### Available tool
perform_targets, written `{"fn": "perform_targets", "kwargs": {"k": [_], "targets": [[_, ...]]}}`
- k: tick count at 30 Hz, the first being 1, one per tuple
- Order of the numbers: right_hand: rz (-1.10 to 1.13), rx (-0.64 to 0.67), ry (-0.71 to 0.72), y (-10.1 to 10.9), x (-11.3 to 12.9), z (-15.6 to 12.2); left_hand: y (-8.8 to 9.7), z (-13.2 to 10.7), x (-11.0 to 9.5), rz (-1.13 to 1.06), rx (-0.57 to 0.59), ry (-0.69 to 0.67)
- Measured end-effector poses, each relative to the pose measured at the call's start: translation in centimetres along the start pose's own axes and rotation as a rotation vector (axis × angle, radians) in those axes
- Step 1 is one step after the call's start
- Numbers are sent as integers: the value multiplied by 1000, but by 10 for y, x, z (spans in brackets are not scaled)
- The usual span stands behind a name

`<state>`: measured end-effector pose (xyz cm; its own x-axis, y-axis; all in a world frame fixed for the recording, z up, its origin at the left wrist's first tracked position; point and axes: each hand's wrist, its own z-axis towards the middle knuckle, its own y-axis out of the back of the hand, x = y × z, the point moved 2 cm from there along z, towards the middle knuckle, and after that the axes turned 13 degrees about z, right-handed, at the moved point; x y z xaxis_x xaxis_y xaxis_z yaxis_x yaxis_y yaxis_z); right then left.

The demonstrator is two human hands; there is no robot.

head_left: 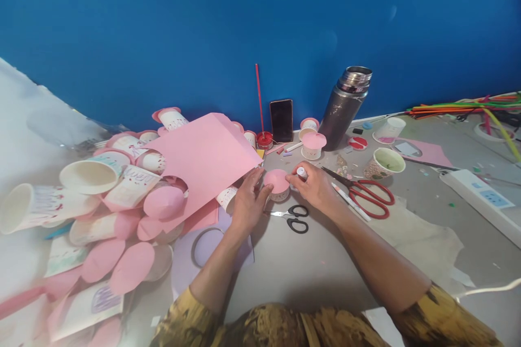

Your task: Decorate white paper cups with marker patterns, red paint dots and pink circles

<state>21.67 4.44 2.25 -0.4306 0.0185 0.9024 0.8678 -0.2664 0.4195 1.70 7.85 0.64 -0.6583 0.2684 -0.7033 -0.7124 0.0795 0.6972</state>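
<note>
So the thing that matters here is the cup (280,195), which stands upright right between the two hands, with a pink disc (277,179) lying across its top. It's short and round, so no long axis worth lining up with; the only axis I'd care about is the upright one, and the disc looks roughly level on it. Neither hand is clearly nearer: left hand (249,200) is hard up on the left side, right hand (314,184) hard up on the right. The left is partway open, thumb at the near-left edge of the disc and fingers spread farther back by the corner of the pink sheet (211,154). Can't tell if it's actually gripping the cup or just steadying it. The right is curled around a white tube (302,173), pale end poking up, and its fingertips come to the disc's right edge; contact looks likely, but I wouldn't swear to it. Small black-handled scissors (288,215) lie just on the near side of the cup, and the red-handled scissors (352,184) sit past the right hand.
</note>
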Motion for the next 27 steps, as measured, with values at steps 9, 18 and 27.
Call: {"fn": "perform_targets", "kwargs": {"k": [9,18,27], "targets": [[31,-15,0,-2,-6,0,0,-1,2,-45,5,28],[-20,60,159,-4,1,-3,-3,3,2,9,87,-128],[-213,101,197,-7,12,-7,-9,8,8,36,108,-151]]}}
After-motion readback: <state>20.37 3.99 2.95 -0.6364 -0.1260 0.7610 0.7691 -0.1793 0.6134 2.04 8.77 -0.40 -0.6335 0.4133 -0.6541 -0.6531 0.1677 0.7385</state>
